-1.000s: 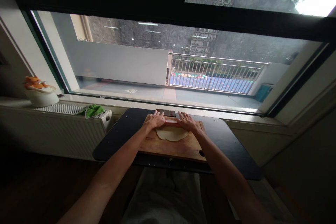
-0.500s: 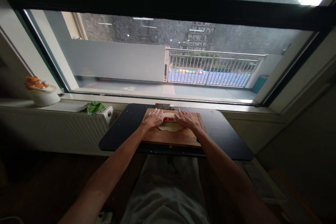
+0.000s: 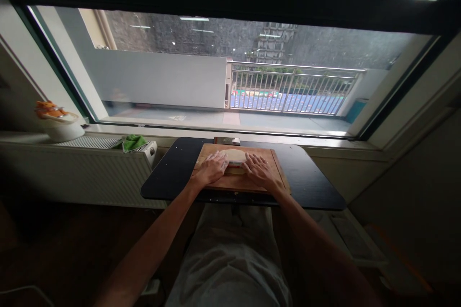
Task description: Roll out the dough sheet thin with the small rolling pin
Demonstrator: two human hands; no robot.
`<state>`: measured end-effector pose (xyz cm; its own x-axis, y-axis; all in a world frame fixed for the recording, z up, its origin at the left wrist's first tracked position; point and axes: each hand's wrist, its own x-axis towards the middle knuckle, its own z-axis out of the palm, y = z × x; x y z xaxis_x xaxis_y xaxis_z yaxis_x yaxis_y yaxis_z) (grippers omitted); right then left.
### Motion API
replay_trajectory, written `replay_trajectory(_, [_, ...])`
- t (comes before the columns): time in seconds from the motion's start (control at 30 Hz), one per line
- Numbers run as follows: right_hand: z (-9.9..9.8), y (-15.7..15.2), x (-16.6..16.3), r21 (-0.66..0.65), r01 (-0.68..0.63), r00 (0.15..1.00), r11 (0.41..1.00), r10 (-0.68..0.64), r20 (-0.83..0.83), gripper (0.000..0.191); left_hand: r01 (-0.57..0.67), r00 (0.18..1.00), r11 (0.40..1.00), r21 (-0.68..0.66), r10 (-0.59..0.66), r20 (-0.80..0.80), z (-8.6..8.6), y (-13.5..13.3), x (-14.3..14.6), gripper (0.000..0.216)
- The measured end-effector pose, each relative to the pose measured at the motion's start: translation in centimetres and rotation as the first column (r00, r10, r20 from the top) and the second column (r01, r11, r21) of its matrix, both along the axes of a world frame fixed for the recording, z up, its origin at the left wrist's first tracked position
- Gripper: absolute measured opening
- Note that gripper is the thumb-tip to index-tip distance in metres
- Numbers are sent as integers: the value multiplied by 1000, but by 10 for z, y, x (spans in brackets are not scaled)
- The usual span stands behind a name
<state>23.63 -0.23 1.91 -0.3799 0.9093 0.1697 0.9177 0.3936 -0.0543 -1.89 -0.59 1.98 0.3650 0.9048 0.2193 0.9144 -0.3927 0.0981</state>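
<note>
A wooden board point(image 3: 248, 183) lies on a small black table point(image 3: 169, 177) under the window. A flat round of pale dough point(image 3: 235, 155) rests on the board's far half. Just on its near edge a rolling pin point(image 3: 236, 171) lies crosswise, mostly hidden. My left hand point(image 3: 212, 169) lies flat on the pin's left end with its fingers stretched forward. My right hand point(image 3: 260, 171) lies flat on the right end in the same way. Both palms press down and neither hand grips anything.
A small dark flat object point(image 3: 226, 141) sits at the table's far edge by the window sill. To the left are a white radiator point(image 3: 79, 172), a green cloth point(image 3: 132, 143) and a white bowl with something orange point(image 3: 59, 127). My lap is below the table.
Both hands have drawn the pin back towards me, from the board's far edge to its middle. The dough now shows beyond my fingers instead of in front of them.
</note>
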Motion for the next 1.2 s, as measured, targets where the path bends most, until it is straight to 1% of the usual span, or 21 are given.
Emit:
replay_trajectory(0.23, [4, -42, 7, 40, -78, 997, 996, 79, -11, 70, 57, 994, 998, -22, -54, 90, 1, -37, -8, 60])
replay_trajectory(0.33, [7, -54, 10, 45, -105, 994, 993, 106, -30, 67, 82, 990, 996, -33, -78, 120, 5, -50, -9, 61])
replay_trajectory(0.5, [12, -65, 13, 48, -141, 985, 989, 145, -97, 63, 98, 984, 994, -49, -89, 154, 15, -60, -11, 59])
replay_trajectory(0.63, [7, -66, 15, 73, -157, 975, 985, 167, -146, 62, 108, 980, 993, -52, -97, 173, 13, -59, -13, 59])
replay_trajectory(0.73, [1, -58, 15, 79, -156, 970, 985, 167, -175, 63, 105, 980, 994, -34, -98, 172, 6, -53, -13, 59])
replay_trajectory(0.83, [-2, -42, 15, 74, -166, 968, 983, 176, -178, 65, 91, 984, 996, -15, -88, 156, -2, -41, -13, 61])
replay_trajectory(1.0, [-3, -5, 11, 25, -113, 988, 993, 115, -102, 65, 70, 994, 997, 23, -72, 87, -8, -9, -8, 62])
replay_trajectory(1.07, [-1, 12, 7, 18, -83, 996, 996, 84, -35, 64, 22, 998, 999, 30, -23, 54, -7, 8, -3, 63])
replay_trajectory(1.2, [6, 47, -3, 13, 10, 998, 1000, -11, 69, 65, -132, 991, 991, -1, 132, 35, -1, 48, 11, 72])
